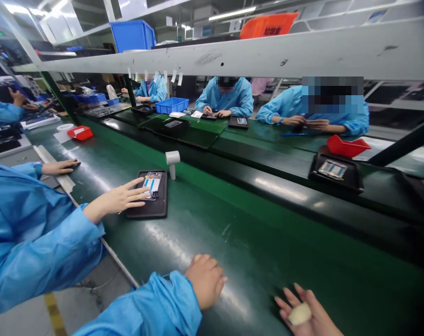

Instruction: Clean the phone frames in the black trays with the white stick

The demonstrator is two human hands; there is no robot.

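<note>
My left hand (pixel 206 280) rests on the green work surface (pixel 253 233), its fingers curled together and its palm hidden; no object shows in it. At the lower right my right hand (pixel 311 311) is turned partly palm up over the same surface, with its fingers loosely bent and apart. A pale cream oval cover, which looks like a finger cot (pixel 300 314), appears to sit on its thumb. To the left of my hands, a co-worker's hand (pixel 119 200) reaches with spread fingers over an opened phone (pixel 152 185) in a black tray (pixel 147 212).
A white T-shaped stand (pixel 173 163) stands beside that tray. A dark raised strip (pixel 267 186) runs along the bench. Beyond it are another tray (pixel 353 179) with an opened phone, a red bin (pixel 348 147), a blue basket (pixel 172 106) and several seated people. A grey shelf beam (pixel 198 58) crosses above.
</note>
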